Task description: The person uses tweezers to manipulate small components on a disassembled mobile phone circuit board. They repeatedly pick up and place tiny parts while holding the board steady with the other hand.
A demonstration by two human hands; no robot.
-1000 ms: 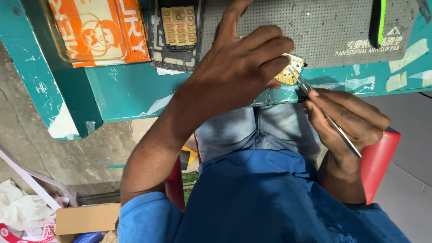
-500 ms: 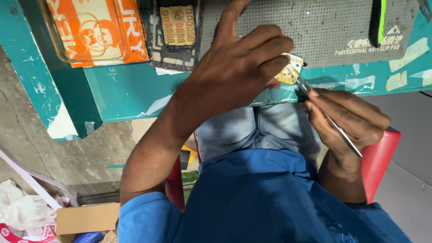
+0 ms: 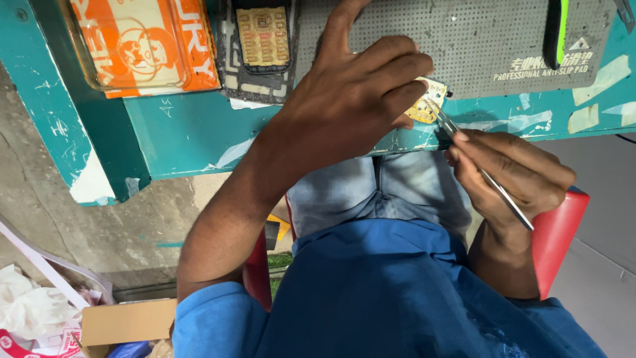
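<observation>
Left hand (image 3: 358, 99) pinching a small yellow circuit board (image 3: 427, 106) at the teal bench edge (image 3: 199, 132); right hand (image 3: 510, 176) gripping metal tweezers (image 3: 483, 172) touching it; likely light, stiff, fragile, best held by edges

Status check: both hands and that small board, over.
Left hand pinching small yellow circuit board at the grey mat edge. Right hand gripping metal tweezers, tips on the board. Nothing blocking.
</observation>
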